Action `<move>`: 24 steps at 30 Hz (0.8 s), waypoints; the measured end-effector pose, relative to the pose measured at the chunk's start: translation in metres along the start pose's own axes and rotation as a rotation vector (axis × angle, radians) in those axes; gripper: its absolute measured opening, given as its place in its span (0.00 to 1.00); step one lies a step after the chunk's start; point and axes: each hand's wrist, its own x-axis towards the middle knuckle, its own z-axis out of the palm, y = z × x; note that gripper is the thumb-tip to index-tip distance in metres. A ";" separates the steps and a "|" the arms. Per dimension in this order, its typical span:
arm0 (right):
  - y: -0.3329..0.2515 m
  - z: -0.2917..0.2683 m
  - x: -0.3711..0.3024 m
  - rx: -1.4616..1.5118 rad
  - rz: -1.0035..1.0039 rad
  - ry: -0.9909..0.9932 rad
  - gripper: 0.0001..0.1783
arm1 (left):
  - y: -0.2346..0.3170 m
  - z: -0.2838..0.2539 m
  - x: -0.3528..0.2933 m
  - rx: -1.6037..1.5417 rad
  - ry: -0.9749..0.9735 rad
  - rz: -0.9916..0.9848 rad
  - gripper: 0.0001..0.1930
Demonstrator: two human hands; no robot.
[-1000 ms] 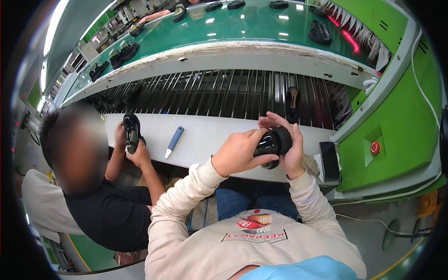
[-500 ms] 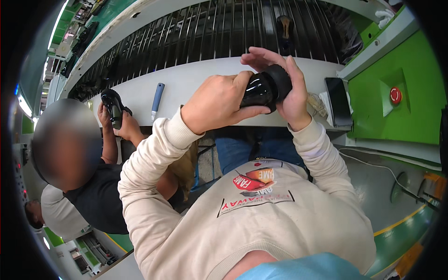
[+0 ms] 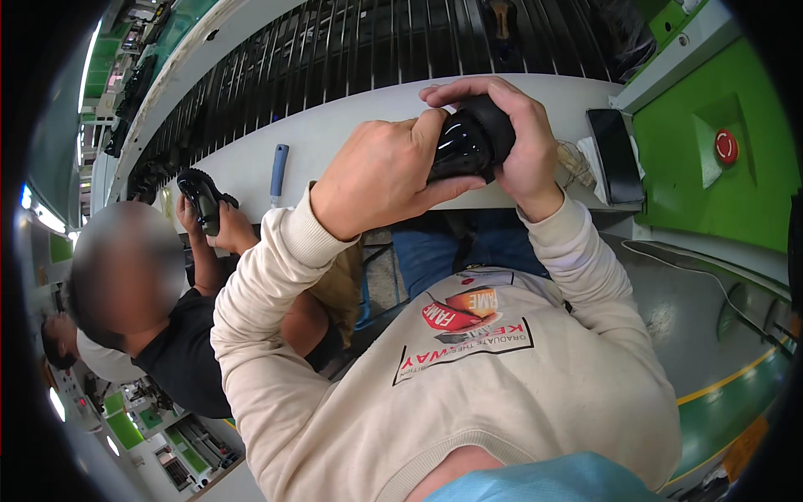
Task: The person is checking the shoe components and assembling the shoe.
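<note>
Above the near edge of the white work table, both hands hold a glossy black shoe [image 3: 461, 147] with a thick matte black sole [image 3: 493, 124]. My left hand [image 3: 376, 171] grips its shiny upper from the left, thumb below and fingers over the top. Curved round the sole side is my right hand [image 3: 533, 146], its palm against the sole and its fingers bent over the top toward the left hand. The palms and fingers cover much of the shoe.
A blue-handled tool [image 3: 279, 171] lies on the table [image 3: 335, 109]. Beyond runs a roller conveyor [image 3: 360, 58] carrying another shoe [image 3: 502, 23]. At right are a phone [image 3: 615, 155] and a red button [image 3: 726, 145] on a green panel. A co-worker at left holds a black shoe [image 3: 201, 197].
The fingers of my right hand, previously raised and apart, now bend closer round the sole. My left hand keeps its grip on the shoe. The whole view has shifted slightly.
</note>
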 end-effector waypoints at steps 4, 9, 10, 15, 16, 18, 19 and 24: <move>-0.003 0.001 0.002 -0.055 -0.023 -0.003 0.33 | 0.000 0.001 0.002 -0.011 0.018 -0.017 0.40; 0.000 0.000 0.004 -0.028 -0.010 0.017 0.33 | -0.002 0.002 0.003 -0.004 0.027 -0.011 0.39; 0.001 0.002 0.004 -0.026 -0.008 0.016 0.33 | -0.003 0.001 0.003 -0.003 0.018 -0.015 0.38; 0.001 0.000 0.006 -0.062 -0.031 0.002 0.33 | -0.002 -0.001 0.004 -0.006 0.020 -0.013 0.38; 0.000 0.000 0.006 -0.063 -0.028 0.002 0.33 | -0.001 -0.002 0.005 -0.002 0.011 -0.008 0.38; -0.005 0.001 0.008 -0.035 -0.029 -0.043 0.33 | -0.001 -0.002 0.008 0.006 0.005 -0.008 0.38; -0.006 0.001 0.009 -0.036 -0.028 -0.044 0.33 | -0.001 -0.002 0.009 0.018 0.001 -0.008 0.38; -0.011 0.000 0.009 -0.080 -0.007 -0.081 0.28 | 0.000 0.003 0.009 0.010 0.033 0.006 0.39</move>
